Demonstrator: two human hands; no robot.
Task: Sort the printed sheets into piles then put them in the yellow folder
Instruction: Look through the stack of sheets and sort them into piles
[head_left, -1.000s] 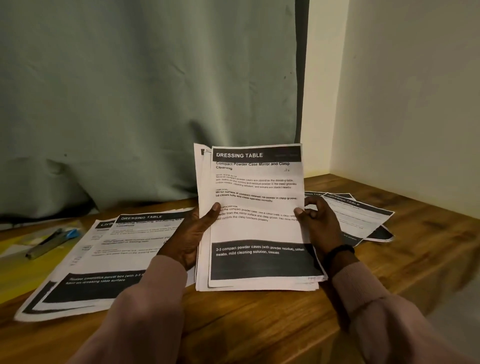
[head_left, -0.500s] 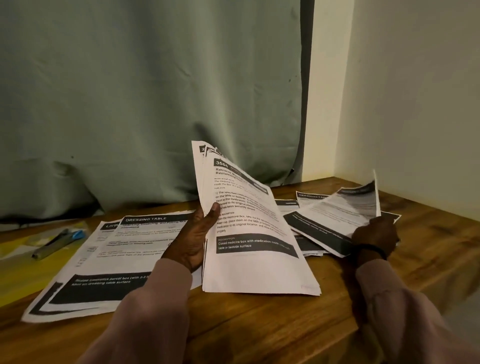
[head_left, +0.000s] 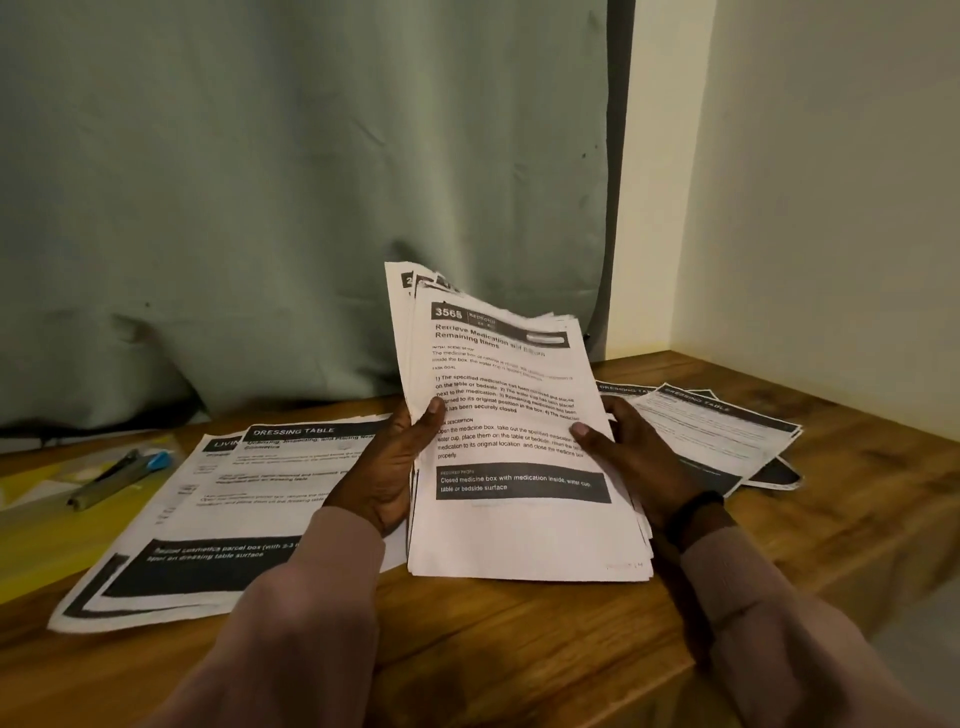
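I hold a stack of printed sheets (head_left: 519, 441) upright, its lower edge on the wooden table (head_left: 519, 649). The top sheet is numbered 3565 and headed "Retrieve Medication". My left hand (head_left: 387, 467) grips the stack's left edge, thumb on the front. My right hand (head_left: 631, 457) grips the right edge, thumb on the top sheet. One pile (head_left: 218, 509) lies flat to the left, its top sheet headed "DRESSING TABLE". A second pile (head_left: 727, 436) lies to the right. The yellow folder (head_left: 36, 540) lies at the far left, partly under the left pile.
A grey pen with a blue end (head_left: 119, 475) rests on the yellow folder. A green curtain (head_left: 311, 208) hangs behind the table, and a pale wall (head_left: 831, 208) closes the right side. The table's front edge runs near the bottom right.
My right hand pulled the "DRESSING TABLE" sheet off the stack, laid it on the right pile and came back to the stack's right edge. The 3565 sheet is now on top.
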